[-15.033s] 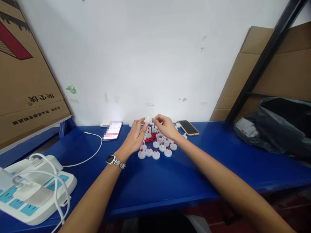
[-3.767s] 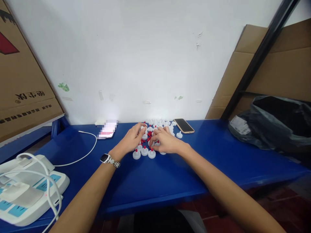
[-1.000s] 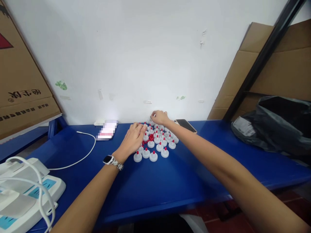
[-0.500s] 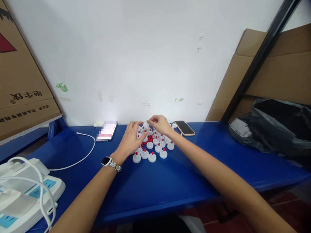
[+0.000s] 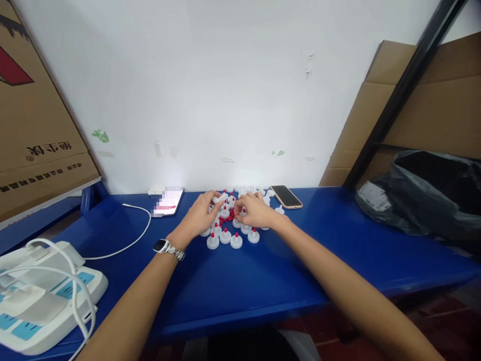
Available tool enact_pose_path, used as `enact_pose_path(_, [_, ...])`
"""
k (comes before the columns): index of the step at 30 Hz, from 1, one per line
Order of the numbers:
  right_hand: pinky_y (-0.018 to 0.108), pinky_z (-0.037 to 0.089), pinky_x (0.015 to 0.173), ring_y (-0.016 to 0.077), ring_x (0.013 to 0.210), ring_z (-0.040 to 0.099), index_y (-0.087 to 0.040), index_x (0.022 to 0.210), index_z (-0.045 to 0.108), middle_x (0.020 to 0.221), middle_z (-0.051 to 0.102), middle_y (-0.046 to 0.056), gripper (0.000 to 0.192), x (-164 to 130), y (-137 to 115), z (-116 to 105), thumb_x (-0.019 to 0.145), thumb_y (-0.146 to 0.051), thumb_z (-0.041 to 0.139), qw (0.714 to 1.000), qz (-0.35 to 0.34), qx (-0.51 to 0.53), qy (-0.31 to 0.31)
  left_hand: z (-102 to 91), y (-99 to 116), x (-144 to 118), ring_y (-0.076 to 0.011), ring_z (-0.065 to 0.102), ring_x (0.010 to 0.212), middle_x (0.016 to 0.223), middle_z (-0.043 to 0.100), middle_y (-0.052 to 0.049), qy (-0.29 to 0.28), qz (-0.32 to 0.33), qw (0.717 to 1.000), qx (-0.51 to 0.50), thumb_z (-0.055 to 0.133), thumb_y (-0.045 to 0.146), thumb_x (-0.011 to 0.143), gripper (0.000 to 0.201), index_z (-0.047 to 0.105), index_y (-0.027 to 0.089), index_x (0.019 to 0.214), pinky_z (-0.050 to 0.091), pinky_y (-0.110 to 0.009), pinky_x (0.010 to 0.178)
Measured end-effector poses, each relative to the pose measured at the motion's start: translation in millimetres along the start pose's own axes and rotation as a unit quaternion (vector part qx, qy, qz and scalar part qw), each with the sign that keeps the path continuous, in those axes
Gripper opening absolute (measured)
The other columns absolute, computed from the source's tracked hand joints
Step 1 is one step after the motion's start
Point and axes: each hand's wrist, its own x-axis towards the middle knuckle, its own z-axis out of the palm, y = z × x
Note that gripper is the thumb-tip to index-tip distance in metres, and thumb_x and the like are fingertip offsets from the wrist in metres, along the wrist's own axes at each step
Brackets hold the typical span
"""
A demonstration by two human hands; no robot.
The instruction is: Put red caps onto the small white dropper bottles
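Note:
My left hand [image 5: 203, 213], wearing a watch with a metal band, is closed round a white nozzle cap [image 5: 218, 199], tilted between thumb and fingers. To its right, my right hand [image 5: 252, 209] hovers low over the cluster, fingers bent together; whatever they hold is hidden. Several round white caps with red tips, such as this front one [image 5: 236, 241], stand upright on the table around both hands. Small loose red tips [image 5: 224, 219] lie in a heap between the hands. Behind them, white caps [image 5: 246, 188] without visible red tips sit near the wall.
On the blue table [image 5: 240, 286], a lit phone [image 5: 171, 201] lies left and a dark phone [image 5: 286, 196] right. A white power strip [image 5: 56, 311] with cables fills the left front. A black plastic bag [image 5: 424, 195] is at right, cardboard [image 5: 356, 115] behind it.
My right hand has come down and nearer, from the back of the cluster to over the red tips. My left hand now holds a white cap, drawn slightly away to the left.

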Motion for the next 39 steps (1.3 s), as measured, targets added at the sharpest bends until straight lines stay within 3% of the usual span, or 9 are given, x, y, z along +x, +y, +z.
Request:
enact_pose_path(7, [0.039, 0.025, 0.086, 0.0254, 0.096, 0.048, -0.021, 0.084, 0.071, 0.091, 0.063, 0.006, 0.011, 3, -10, 1, 0.076, -0.026, 0.065, 0.998, -0.004, -0.062, -0.008, 3.9, 5, -1, -0.0255, 0.059, 0.100, 0.110, 0.066, -0.008, -0.017, -0.005, 1.000, 0.003, 0.042, 0.051, 0.096, 0.037, 0.057, 0.022, 0.114, 0.048, -0.039, 0.081])
enact_pose_path(14, [0.042, 0.027, 0.088, 0.0269, 0.098, 0.049, -0.019, 0.076, 0.070, 0.092, 0.065, 0.009, 0.011, 11, -11, 16, 0.081, -0.024, 0.062, 0.995, -0.029, -0.092, -0.017, 4.1, 5, -2, -0.0252, 0.059, 0.098, 0.107, 0.065, -0.008, -0.023, 0.007, 1.000, 0.003, 0.040, 0.050, 0.097, 0.038, 0.057, 0.022, 0.116, 0.049, -0.038, 0.080])
enact_pose_path(17, [0.042, 0.030, 0.089, 0.0253, 0.094, 0.052, -0.018, 0.073, 0.066, 0.087, 0.066, 0.008, 0.009, 12, -7, 17, 0.080, -0.020, 0.060, 0.998, -0.032, -0.053, 0.016, 3.8, 6, -2, -0.0254, 0.059, 0.099, 0.107, 0.065, -0.008, -0.019, 0.010, 1.000, -0.005, 0.039, 0.050, 0.098, 0.037, 0.057, 0.022, 0.115, 0.048, -0.039, 0.082])
enact_pose_path(19, [0.039, 0.035, 0.086, 0.0216, 0.087, 0.056, -0.018, 0.076, 0.064, 0.083, 0.067, 0.006, 0.009, 12, -4, 15, 0.082, -0.021, 0.057, 0.996, -0.010, 0.051, 0.070, 3.2, 7, -1, -0.0251, 0.059, 0.100, 0.106, 0.065, -0.008, -0.012, 0.008, 1.000, -0.018, 0.038, 0.051, 0.098, 0.038, 0.056, 0.022, 0.114, 0.048, -0.039, 0.083])
enact_pose_path(21, [0.033, 0.041, 0.077, 0.0180, 0.079, 0.059, -0.018, 0.082, 0.062, 0.082, 0.069, 0.005, 0.011, 13, -1, 12, 0.084, -0.027, 0.056, 0.967, 0.034, 0.215, 0.133, 2.3, 9, -2, -0.0246, 0.060, 0.098, 0.104, 0.065, -0.008, -0.008, 0.004, 0.999, -0.031, 0.036, 0.051, 0.099, 0.039, 0.055, 0.021, 0.115, 0.048, -0.039, 0.084])
enact_pose_path(23, [0.029, 0.042, 0.066, 0.0161, 0.070, 0.060, -0.018, 0.091, 0.061, 0.080, 0.070, 0.004, 0.019, 15, 1, 11, 0.083, -0.035, 0.059, 0.909, 0.078, 0.365, 0.184, 1.4, 13, -2, -0.0238, 0.060, 0.096, 0.100, 0.065, -0.007, -0.012, 0.003, 0.999, -0.039, 0.034, 0.052, 0.100, 0.040, 0.054, 0.022, 0.116, 0.047, -0.039, 0.084])
enact_pose_path(27, [0.028, 0.043, 0.062, 0.0151, 0.067, 0.060, -0.017, 0.096, 0.066, 0.075, 0.071, 0.003, 0.032, 18, -2, 12, 0.077, -0.042, 0.066, 0.835, 0.113, 0.490, 0.223, 1.4, 21, -4, -0.0231, 0.058, 0.096, 0.100, 0.063, -0.006, -0.025, 0.017, 0.999, -0.040, 0.031, 0.053, 0.101, 0.040, 0.054, 0.023, 0.115, 0.045, -0.039, 0.086])
enact_pose_path(34, [0.028, 0.046, 0.065, 0.0140, 0.065, 0.057, -0.016, 0.079, 0.065, 0.070, 0.066, 0.002, 0.038, 19, -12, 19, 0.068, -0.051, 0.076, 0.790, 0.122, 0.540, 0.265, 3.7, 25, -4, -0.0226, 0.059, 0.088, 0.091, 0.061, -0.004, -0.034, 0.025, 0.999, -0.032, 0.030, 0.053, 0.101, 0.040, 0.052, 0.025, 0.118, 0.045, -0.037, 0.080])
enact_pose_path(39, [0.028, 0.042, 0.060, 0.0126, 0.060, 0.050, -0.018, 0.072, 0.060, 0.064, 0.058, -0.001, 0.043, 20, -12, 26, 0.068, -0.058, 0.074, 0.794, 0.122, 0.527, 0.279, 3.9, 27, -4, -0.0229, 0.060, 0.089, 0.092, 0.061, -0.004, -0.031, 0.032, 0.998, -0.037, 0.030, 0.051, 0.101, 0.037, 0.051, 0.024, 0.115, 0.045, -0.037, 0.078])
